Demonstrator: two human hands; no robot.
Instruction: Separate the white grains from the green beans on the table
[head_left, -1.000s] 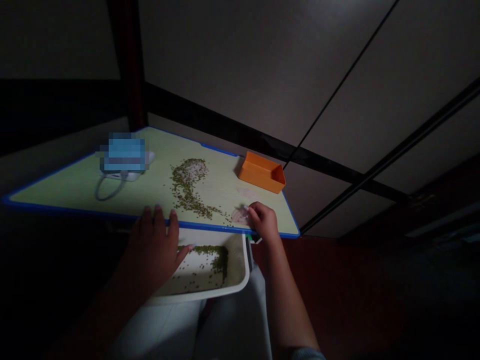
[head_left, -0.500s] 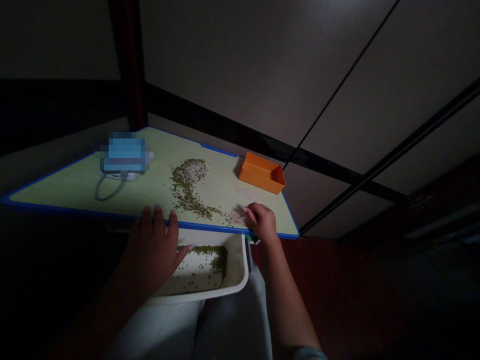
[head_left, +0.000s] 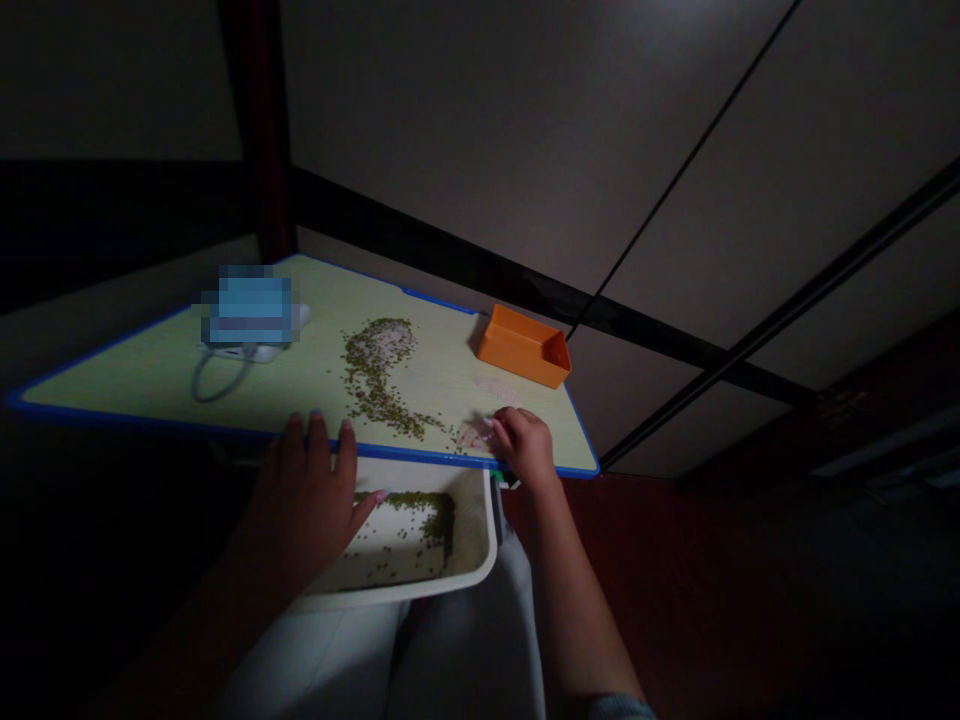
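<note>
My left hand [head_left: 311,490] lies with its fingers spread at the front edge of a pale yellow folding table [head_left: 450,345] with a blue rim. Its thumb reaches over a white tub [head_left: 480,565], which rests at my lap under that edge and has small green grains, like mung beans, on its floor. On the tabletop, similar green grains [head_left: 375,395] form a curved heap, with paler grains at its far end. Near the right front edge, my right hand [head_left: 526,445] is closed with thumb and forefinger together, close to the trailing end of the heap. Anything in that pinch is too small to make out.
An orange open box [head_left: 521,350] stands at the table's back right. A pixelated blue item [head_left: 251,305] sits on a white device with a looped cord [head_left: 217,385] at the left. Cabinet panels [head_left: 525,150] rise behind the table.
Almost nothing differs. My right hand stays at the same spot with barely a shift, and my left hand rests where it was.
</note>
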